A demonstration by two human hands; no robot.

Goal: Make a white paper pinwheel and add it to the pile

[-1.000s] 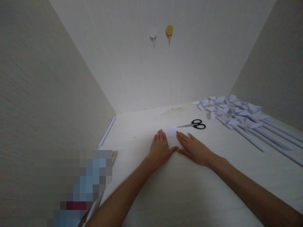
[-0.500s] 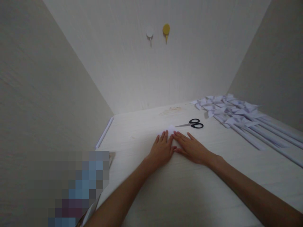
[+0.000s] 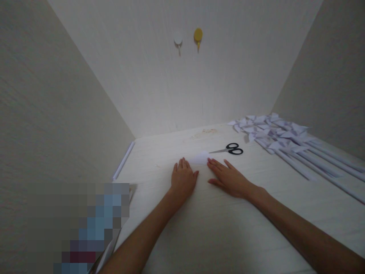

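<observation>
A small folded white paper [image 3: 199, 157] lies flat on the pale tabletop [image 3: 216, 228]. My left hand [image 3: 184, 178] rests flat at its left end, palm down, with the fingers stretched forward and the thumb apart. At the paper's right end, the fingertips of my right hand [image 3: 228, 178] press down, its thumb spread away from the fingers. Just beyond the right fingertips lie black-handled scissors [image 3: 234, 149], blades pointing left towards the paper. Neither hand touches them.
Several white paper pinwheels [image 3: 281, 133] on rolled paper sticks [image 3: 316, 163] are heaped at the right. A single rolled paper stick [image 3: 124, 160] lies along the left edge. A white hook [image 3: 178, 39] and a yellow hook [image 3: 198, 35] hang on the back wall.
My left hand has slid left, away from my right hand, and more of the folded paper shows between them. My right hand has stayed nearly still.
</observation>
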